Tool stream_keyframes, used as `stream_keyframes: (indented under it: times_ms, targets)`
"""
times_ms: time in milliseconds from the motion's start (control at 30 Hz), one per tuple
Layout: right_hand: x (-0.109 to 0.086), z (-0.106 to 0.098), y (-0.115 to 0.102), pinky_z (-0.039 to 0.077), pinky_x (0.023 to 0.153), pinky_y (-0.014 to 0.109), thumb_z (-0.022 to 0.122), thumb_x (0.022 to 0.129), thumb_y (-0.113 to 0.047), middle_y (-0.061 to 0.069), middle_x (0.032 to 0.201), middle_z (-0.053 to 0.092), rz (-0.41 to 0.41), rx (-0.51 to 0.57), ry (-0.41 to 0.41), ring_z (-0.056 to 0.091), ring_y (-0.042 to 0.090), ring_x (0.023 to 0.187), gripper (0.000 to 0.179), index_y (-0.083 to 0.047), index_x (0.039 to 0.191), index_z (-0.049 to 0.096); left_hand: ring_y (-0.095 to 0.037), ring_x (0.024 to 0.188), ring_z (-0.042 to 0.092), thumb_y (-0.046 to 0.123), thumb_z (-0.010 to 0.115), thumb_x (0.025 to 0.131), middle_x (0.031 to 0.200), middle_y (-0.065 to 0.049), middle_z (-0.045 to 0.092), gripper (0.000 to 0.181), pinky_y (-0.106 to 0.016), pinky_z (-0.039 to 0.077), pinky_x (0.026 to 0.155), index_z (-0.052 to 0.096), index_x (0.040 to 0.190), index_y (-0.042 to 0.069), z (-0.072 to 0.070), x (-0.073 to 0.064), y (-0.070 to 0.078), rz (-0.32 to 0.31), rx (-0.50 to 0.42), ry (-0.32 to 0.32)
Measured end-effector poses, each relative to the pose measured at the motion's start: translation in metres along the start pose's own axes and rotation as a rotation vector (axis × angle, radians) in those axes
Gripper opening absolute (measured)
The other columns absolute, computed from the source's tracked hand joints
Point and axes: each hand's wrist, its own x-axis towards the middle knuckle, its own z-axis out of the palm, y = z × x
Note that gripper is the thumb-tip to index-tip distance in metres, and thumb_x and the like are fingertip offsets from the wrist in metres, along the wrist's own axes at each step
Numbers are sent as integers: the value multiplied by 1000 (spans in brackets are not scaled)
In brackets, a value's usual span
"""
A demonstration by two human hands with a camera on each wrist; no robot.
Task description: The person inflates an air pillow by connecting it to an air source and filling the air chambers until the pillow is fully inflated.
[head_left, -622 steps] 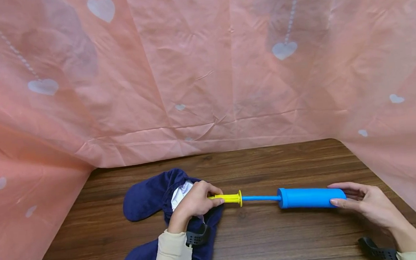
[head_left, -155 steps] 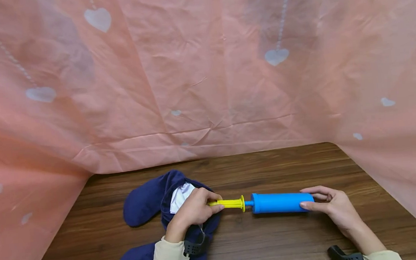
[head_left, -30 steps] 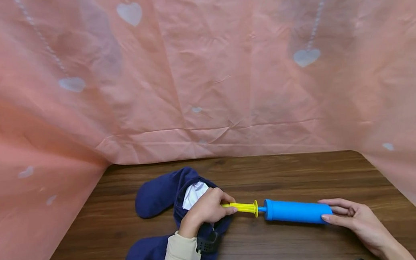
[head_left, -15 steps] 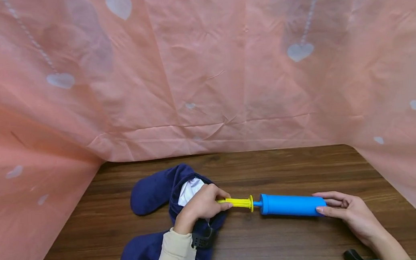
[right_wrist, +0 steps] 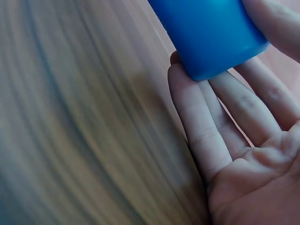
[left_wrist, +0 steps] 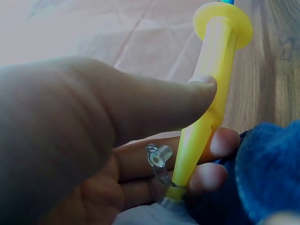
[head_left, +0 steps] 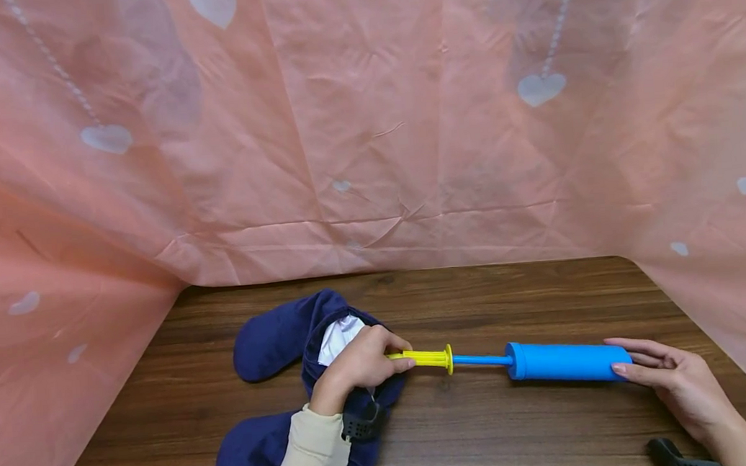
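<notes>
A hand air pump lies crosswise in the head view, with a blue barrel, a thin blue rod drawn out of it, and a yellow ribbed nozzle piece. My left hand pinches the yellow piece between thumb and fingers. In the left wrist view, the tapered tip meets a clear valve with a small plug hanging beside it. My right hand grips the barrel's far end between thumb and fingertips. Under the left hand spreads a navy U-shaped neck pillow, its opening showing a white inner bladder.
The wood-grain table runs beneath everything. A pink sheet with white hearts hangs behind and along both sides. Dark wrist mounts sit at the wrists.
Over the last half second my right hand has drawn the barrel to the right, exposing more rod. Earlier the barrel stood closer to the yellow piece. The left hand keeps its hold.
</notes>
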Motion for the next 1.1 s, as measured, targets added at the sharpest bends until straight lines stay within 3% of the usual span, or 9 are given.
stream_keyframes:
  times_ms: [267, 500, 833, 1100]
  targets:
    - [-8, -26, 15, 47, 86, 5, 60, 106, 2, -27, 125, 74, -87, 58, 46, 64, -12, 111, 43, -21, 139, 73, -9, 75, 55, 15, 81, 95, 92, -3, 79, 11, -24, 46, 72, 85, 103, 7, 0, 0, -1, -10, 0, 7]
    - [-8, -22, 10, 53, 84, 11, 61, 106, 1, -23, 121, 78, -58, 17, 19, 70, -8, 107, 43, -24, 140, 72, -9, 72, 52, 14, 81, 95, 88, 0, 76, 7, -23, 43, 69, 85, 99, 10, -1, -2, -3, -30, -17, 11]
    - [0, 18, -2, 55, 84, 17, 67, 105, -5, -19, 114, 80, 19, -63, -7, 74, -1, 104, 39, -22, 140, 73, -7, 70, 51, 14, 82, 95, 88, -1, 77, 8, -21, 43, 68, 85, 101, 9, -2, -4, -5, -25, -4, 16]
    - [6, 59, -14, 55, 87, 20, 70, 104, -9, -16, 114, 81, -5, -78, -33, 75, 6, 103, 39, -12, 143, 69, -4, 68, 50, 13, 83, 93, 85, 0, 76, 7, -20, 44, 67, 85, 98, 8, -4, -5, -4, 4, 7, 35]
